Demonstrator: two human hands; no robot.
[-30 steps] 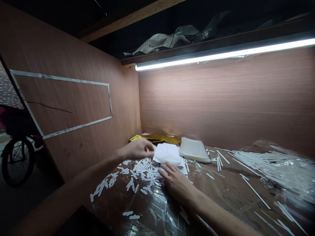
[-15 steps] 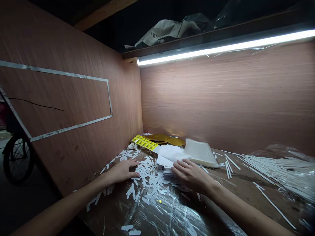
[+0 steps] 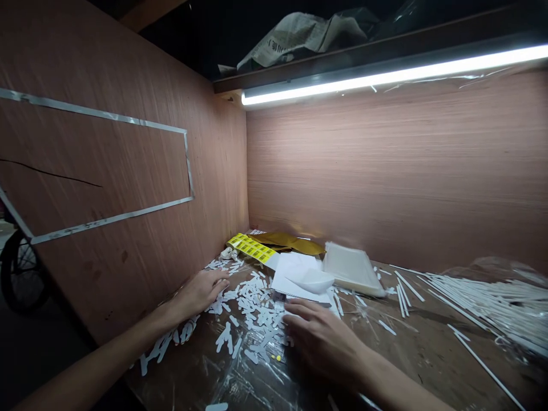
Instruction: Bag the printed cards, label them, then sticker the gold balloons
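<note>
Head cam: R hand (image 3: pixel 324 343) fingers (image 3: pixel 297 307) prob. just below white paper (image 3: pixel 295 279).

Yellow is overlaid with a black-marked grid on the labels (image 3: pixel 251 249), gold is shown by the foil (image 3: pixel 291 244), white by the strips (image 3: pixel 225 337), and pinkish-brown grain by the wall (image 3: pixel 385 171), banded with silver tape (image 3: pixel 107 119).

One left hand (image 3: pixel 201 294), one right hand (image 3: pixel 323 342), one yellow label sheet (image 3: pixel 252 249), one strip light (image 3: pixel 385 80), one bicycle wheel (image 3: pixel 19 271)
</note>
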